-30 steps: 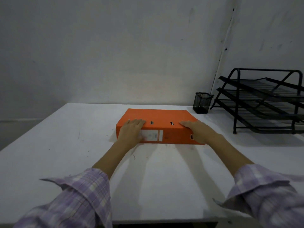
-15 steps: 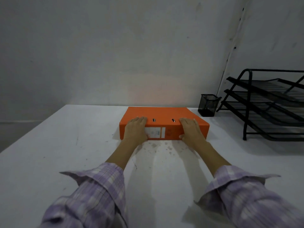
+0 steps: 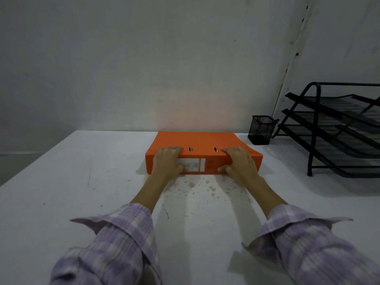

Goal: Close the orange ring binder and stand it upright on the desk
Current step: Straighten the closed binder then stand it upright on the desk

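A: Item: orange ring binder (image 3: 197,144), closed, lying flat mid-bench (image 3: 82,182), spine toward the near edge, left of the mesh pen cup (image 3: 260,130).

B: Grip?

A: Left hand (image 3: 167,161) and right hand (image 3: 240,163) both clasp the spine, fingers over the top cover, thumbs on the spine face.

B: Handling?

A: Likely stiff board, moderately heavy, smooth. Hold near the spine ends when tipping it upright.

Both hands (image 3: 167,161) (image 3: 240,163) grip the closed orange binder (image 3: 197,140) lying flat on the desk (image 3: 82,182).
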